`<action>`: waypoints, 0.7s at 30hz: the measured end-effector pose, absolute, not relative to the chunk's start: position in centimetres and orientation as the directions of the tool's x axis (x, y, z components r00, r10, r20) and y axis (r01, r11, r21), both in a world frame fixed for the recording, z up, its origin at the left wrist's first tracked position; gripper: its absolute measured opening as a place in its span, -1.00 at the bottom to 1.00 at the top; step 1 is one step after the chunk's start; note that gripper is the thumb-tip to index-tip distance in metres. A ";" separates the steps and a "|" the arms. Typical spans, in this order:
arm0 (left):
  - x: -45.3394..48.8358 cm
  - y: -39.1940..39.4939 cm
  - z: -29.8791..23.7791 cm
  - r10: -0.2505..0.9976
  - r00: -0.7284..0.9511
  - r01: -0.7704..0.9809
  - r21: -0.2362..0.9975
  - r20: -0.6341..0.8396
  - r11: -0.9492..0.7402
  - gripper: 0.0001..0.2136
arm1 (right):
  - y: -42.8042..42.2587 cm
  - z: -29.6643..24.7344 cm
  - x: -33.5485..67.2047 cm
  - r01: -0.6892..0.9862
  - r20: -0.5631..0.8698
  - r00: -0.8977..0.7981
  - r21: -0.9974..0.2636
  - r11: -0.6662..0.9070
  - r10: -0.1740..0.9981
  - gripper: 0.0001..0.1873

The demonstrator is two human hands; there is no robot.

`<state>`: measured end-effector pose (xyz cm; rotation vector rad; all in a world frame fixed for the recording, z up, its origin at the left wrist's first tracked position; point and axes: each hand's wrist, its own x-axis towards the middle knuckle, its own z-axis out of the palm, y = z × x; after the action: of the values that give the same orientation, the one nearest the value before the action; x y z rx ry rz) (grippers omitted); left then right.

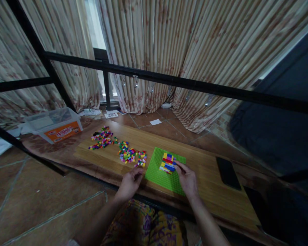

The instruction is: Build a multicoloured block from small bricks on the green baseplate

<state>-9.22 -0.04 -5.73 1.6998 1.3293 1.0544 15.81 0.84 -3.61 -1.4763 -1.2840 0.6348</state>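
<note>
A green baseplate lies on a low wooden table, with a small build of yellow, red and blue bricks on it. My right hand rests on the plate's right side, its fingers pinched together against the build's edge. My left hand sits just left of the plate at the table's front edge, fingers curled; whether it holds a brick is hidden. Loose coloured bricks lie in piles to the left, one close by and one farther off.
A clear plastic box with an orange label stands at the table's far left. A black phone lies at the right. A black metal frame crosses above, with curtains behind it. Papers lie on the tiled floor.
</note>
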 end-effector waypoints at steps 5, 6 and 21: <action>-9.4 0.1 -6.2 0.979 0.153 0.381 0.905 0.138 -0.188 -0.83 | 1.3 -3.8 15.8 0.131 0.043 0.495 -0.991 -0.026 0.868 -0.38; -9.4 0.1 -6.3 0.980 0.150 0.375 0.909 0.133 -0.181 -0.82 | 1.6 -3.7 15.7 0.100 -0.002 0.521 -0.993 -0.064 0.853 -0.36; -10.5 0.6 -6.0 0.986 -0.096 0.387 0.918 0.139 -0.091 -0.79 | 2.8 -4.5 14.1 0.030 -0.211 0.538 -0.963 -0.268 0.816 -0.31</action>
<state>-10.49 0.55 -5.95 1.5284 1.5334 1.1792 14.10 2.76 -4.55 -1.6813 -0.7198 0.8964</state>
